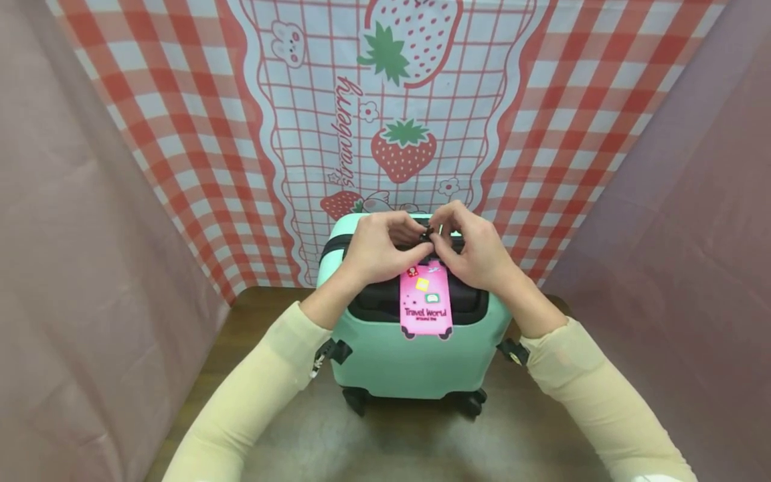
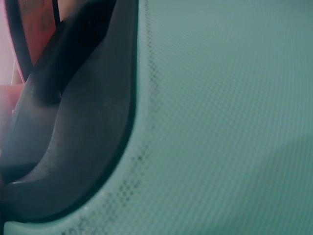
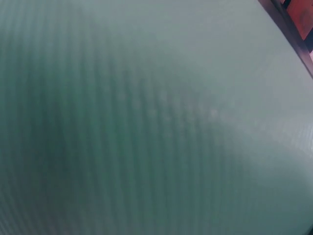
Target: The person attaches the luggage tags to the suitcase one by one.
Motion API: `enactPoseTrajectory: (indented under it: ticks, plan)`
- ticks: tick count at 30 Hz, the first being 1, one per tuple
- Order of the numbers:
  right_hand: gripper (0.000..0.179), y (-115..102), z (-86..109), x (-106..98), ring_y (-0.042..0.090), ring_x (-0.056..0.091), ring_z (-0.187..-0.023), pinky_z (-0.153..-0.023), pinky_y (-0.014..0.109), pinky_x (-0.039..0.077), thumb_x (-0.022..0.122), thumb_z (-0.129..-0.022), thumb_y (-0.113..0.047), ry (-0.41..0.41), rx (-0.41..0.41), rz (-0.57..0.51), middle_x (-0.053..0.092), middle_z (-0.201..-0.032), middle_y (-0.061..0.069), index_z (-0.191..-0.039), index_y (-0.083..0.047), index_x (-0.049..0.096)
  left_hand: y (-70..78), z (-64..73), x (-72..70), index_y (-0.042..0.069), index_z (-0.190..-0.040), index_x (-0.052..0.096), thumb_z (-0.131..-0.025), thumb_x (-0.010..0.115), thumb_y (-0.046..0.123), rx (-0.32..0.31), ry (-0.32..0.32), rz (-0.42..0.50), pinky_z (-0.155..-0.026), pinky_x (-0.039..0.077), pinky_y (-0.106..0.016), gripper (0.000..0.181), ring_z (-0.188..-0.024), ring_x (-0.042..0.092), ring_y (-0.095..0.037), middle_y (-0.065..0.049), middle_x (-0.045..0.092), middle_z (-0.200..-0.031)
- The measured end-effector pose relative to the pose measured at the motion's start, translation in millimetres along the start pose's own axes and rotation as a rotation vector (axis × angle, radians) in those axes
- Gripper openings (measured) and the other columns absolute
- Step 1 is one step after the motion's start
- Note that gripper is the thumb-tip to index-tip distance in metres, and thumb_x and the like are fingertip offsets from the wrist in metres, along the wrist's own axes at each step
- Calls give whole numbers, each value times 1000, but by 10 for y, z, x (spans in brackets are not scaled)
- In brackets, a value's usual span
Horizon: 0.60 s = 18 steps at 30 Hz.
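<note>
A mint-green suitcase [image 1: 415,365] stands upright on its wheels, with a black handle panel [image 1: 373,304] at its top front. Over that panel hangs a pink luggage tag [image 1: 425,311] printed "Travel World". My left hand [image 1: 382,249] and right hand [image 1: 472,246] meet above the tag. Thumbs and fingers of both pinch a small dark piece, apparently the tag's strap [image 1: 427,233], mostly hidden by the fingertips. The left wrist view is filled by the suitcase's textured shell [image 2: 220,122] and black panel [image 2: 98,107]. Only blurred, ribbed green shell [image 3: 146,147] dominates the right wrist view.
Beneath the suitcase is a brown wooden tabletop [image 1: 253,348]. Behind it hangs a red-checked strawberry cloth [image 1: 307,140]. Pinkish curtains [image 1: 90,268] close off both sides. Black wrist-worn devices [image 1: 340,351] sit below the forearms, close to the suitcase's sides.
</note>
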State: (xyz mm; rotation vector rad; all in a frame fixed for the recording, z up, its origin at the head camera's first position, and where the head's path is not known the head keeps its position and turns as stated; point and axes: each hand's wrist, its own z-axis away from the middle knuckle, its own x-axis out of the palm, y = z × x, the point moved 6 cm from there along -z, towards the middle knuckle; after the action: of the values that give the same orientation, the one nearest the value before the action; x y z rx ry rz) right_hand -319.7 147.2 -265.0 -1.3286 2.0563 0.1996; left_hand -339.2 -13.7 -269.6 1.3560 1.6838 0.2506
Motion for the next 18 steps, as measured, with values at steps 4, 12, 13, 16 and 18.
enactPoseTrajectory:
  ticks: [4, 12, 13, 16, 18]
  plan:
    - [11, 4, -1, -23, 14, 58, -73, -71, 33, 52, 70, -94, 0, 19, 4, -2, 68, -89, 10, -105, -1, 66, 2, -2, 5, 6, -103, 81, -90, 82, 18, 18, -2, 3, -80, 63, -22, 18, -87, 82, -16, -8, 84, -97]
    - [11, -22, -15, -39, 14, 62, -74, -74, 19, 49, 72, -90, 2, 43, -36, -23, 68, -84, 7, -97, -3, 66, 19, -8, 9, 5, -100, 81, -88, 82, 14, 14, 6, 1, -80, 64, -22, 15, -87, 82, -16, -8, 84, -95]
    - [12, -24, -17, -42, 15, 62, -74, -74, 18, 49, 73, -89, 4, 45, -41, -26, 69, -85, 7, -97, -2, 66, 24, -13, 12, 5, -100, 81, -88, 82, 14, 14, 8, 1, -80, 64, -23, 15, -86, 82, -16, -8, 84, -95]
    - [14, -30, -15, -49, 15, 65, -75, -76, 19, 52, 73, -88, 7, 54, -55, -30, 71, -87, 9, -96, -2, 67, 29, -19, 15, 6, -99, 80, -87, 82, 14, 15, 12, -4, -80, 64, -23, 15, -86, 82, -16, -8, 84, -94]
    - [14, -37, -12, -38, 16, 66, -75, -77, 19, 53, 74, -86, 7, 61, -66, -31, 72, -88, 11, -96, -1, 67, 20, -8, 4, 6, -100, 81, -87, 82, 15, 16, 15, -5, -80, 64, -23, 15, -86, 82, -15, -8, 84, -94]
